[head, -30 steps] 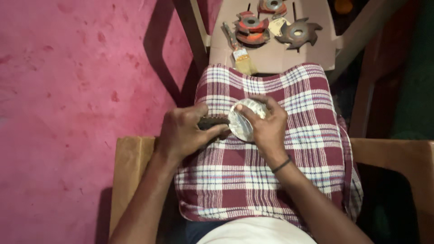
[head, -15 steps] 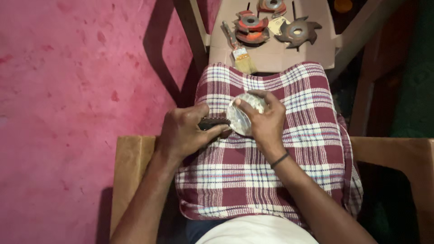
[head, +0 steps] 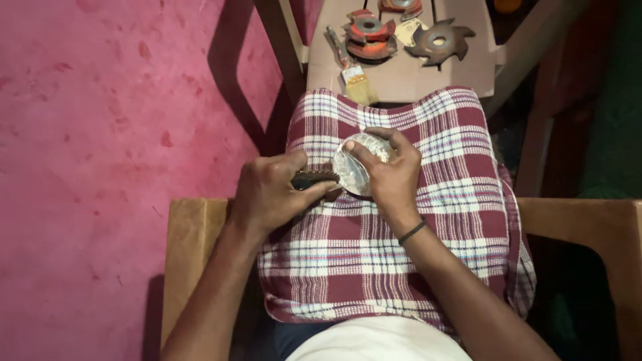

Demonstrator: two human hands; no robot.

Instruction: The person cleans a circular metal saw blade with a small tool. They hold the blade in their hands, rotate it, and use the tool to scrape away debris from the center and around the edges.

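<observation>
My right hand (head: pixel 391 180) grips a round silvery metal disc (head: pixel 353 170) over the red and white checked cloth (head: pixel 394 267) on my lap. My left hand (head: pixel 271 194) is closed around a dark narrow tool (head: pixel 314 178) whose tip touches the disc's left edge. Both hands sit close together at the middle of the lap. What lies under the disc is hidden by my fingers.
A brown plastic stool (head: pixel 401 73) ahead of my knees carries a paintbrush (head: pixel 351 70), stacked orange toothed cutters (head: pixel 369 37) and a dark toothed cutter blade (head: pixel 438 41). Pink floor (head: pixel 120 120) lies to the left. Brown chair arms (head: pixel 184 261) flank my lap.
My right hand has turned the disc slightly, its face now tilted more toward the left hand. The left hand with the tool has barely moved.
</observation>
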